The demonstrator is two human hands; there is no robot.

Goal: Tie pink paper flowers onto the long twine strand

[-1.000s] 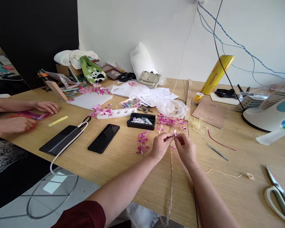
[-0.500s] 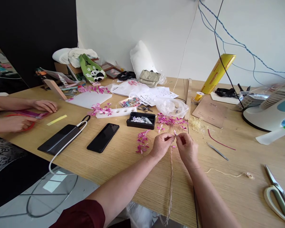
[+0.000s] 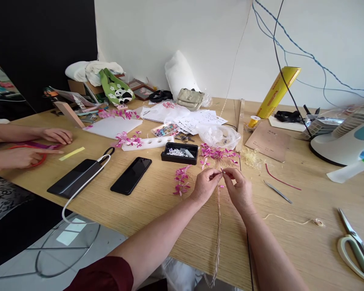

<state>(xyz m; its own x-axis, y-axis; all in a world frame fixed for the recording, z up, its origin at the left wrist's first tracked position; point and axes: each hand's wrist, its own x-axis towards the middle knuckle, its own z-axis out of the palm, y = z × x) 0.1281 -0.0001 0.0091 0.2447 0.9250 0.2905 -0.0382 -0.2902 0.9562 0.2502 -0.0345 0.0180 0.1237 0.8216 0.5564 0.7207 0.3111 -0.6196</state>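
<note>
My left hand (image 3: 205, 186) and my right hand (image 3: 240, 189) meet fingertip to fingertip, both closed in a pinch. Between them is a small pink flower, mostly hidden by my fingers. A braided cord (image 3: 218, 230) hangs from just below the fingers down past the table's front edge. Beyond my hands lies a cluster of magenta flowers (image 3: 215, 152), and a further magenta spray (image 3: 181, 180) rests left of my left hand. Behind it stands a black tray (image 3: 179, 153) with small white pieces inside.
A black phone (image 3: 131, 176) and a dark power bank (image 3: 75, 180) with a white cable lie left. Tweezers (image 3: 277, 191), scissors (image 3: 354, 242) and a fan (image 3: 339, 141) are right. At far left, another person's hand (image 3: 27, 155) is by red-handled scissors.
My right fingers have turned slightly and closed over the pink flower, which shows less now. The other person's finger now stretches toward the yellow strip.
</note>
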